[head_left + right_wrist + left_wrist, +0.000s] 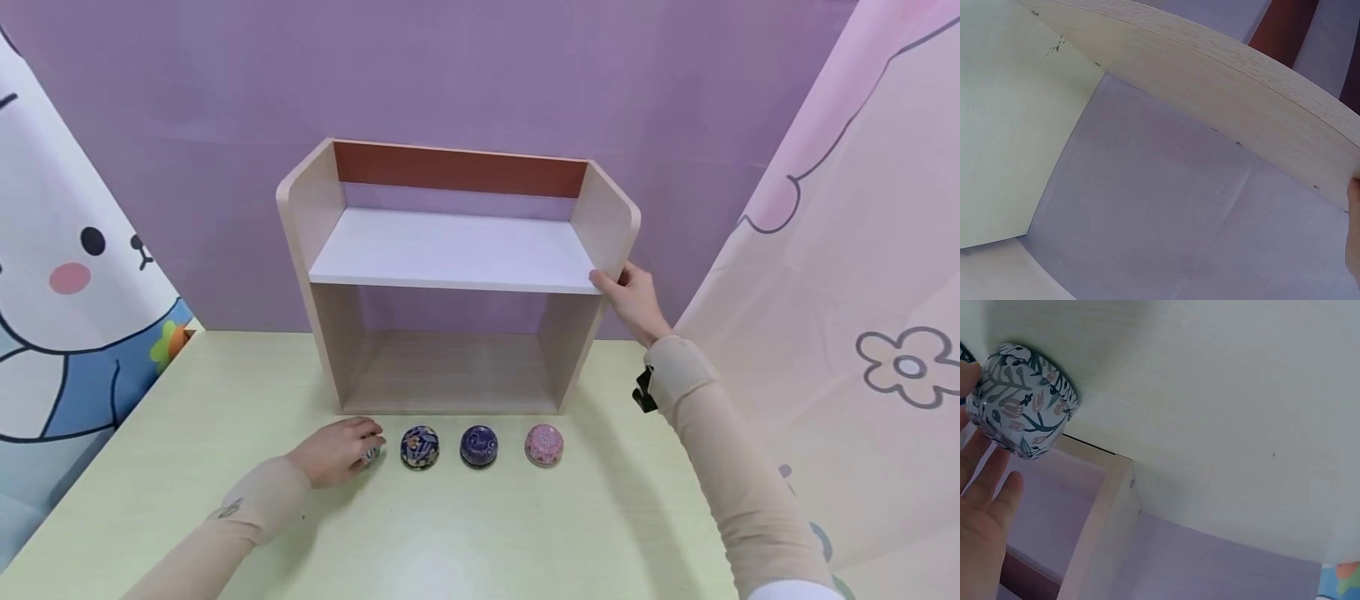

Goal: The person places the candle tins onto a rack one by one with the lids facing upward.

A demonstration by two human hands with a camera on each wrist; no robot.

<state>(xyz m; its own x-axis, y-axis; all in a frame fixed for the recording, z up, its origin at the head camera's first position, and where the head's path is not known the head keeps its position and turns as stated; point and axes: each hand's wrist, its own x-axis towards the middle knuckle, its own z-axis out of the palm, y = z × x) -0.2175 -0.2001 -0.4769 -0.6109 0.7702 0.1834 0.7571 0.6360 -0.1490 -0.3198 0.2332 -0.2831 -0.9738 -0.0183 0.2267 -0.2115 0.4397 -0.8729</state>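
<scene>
Currently the left hand (336,450) cups the floral tin (1021,400) on the worktop (465,533), left-front of the shelf unit (457,275). Likely light, rigid, slick dome: pinch its sides. Right hand (633,298) grips the shelf unit's right panel.

The left hand (339,450) covers most of the leaf-patterned tin (371,455) in the head view; the right wrist view cuts off all but a fingertip edge of the right hand (1354,231).

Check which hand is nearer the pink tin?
Left. The left hand is in the tins' row, three tins left of the pink tin; the right hand grips the shelf's side above.
</scene>
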